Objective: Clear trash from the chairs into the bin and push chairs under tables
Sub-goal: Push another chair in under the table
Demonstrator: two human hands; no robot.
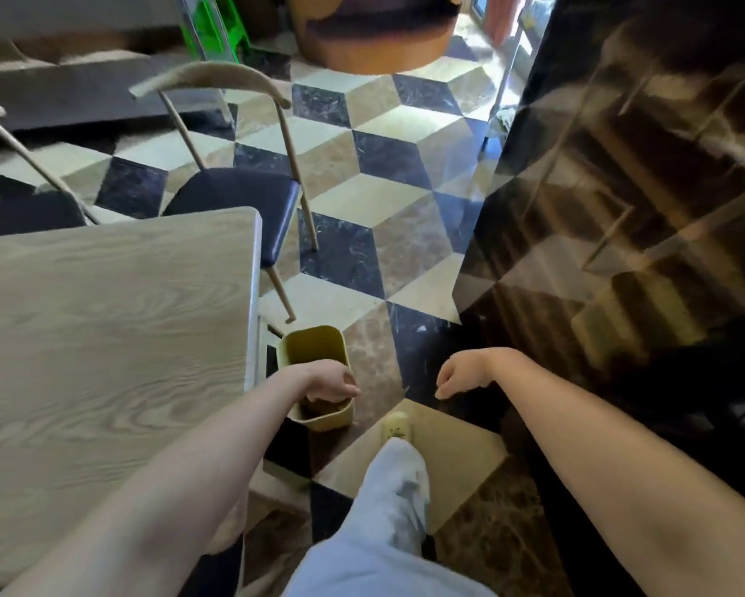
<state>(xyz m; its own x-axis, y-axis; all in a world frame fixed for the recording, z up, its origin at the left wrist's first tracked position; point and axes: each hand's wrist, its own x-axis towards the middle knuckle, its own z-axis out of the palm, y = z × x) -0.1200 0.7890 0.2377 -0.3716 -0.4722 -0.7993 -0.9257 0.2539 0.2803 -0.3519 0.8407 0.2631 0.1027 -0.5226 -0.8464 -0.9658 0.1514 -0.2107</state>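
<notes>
The pale wooden worktop [104,338] fills the left. A dark-seated chair [241,196] stands at its far right corner. A yellow bin [315,344] sits on the tiled floor [388,191], just beside the worktop's right edge. The left grip [332,383] hangs over the bin, fingers curled downward; I cannot tell whether it holds anything. The right grip [457,379] is loosely curled and empty.

Bare left forearm [198,467], bare right forearm [599,445], loose, creased pale grey trouser leg [388,510], pale yellow round-toed shoe [397,425]
</notes>
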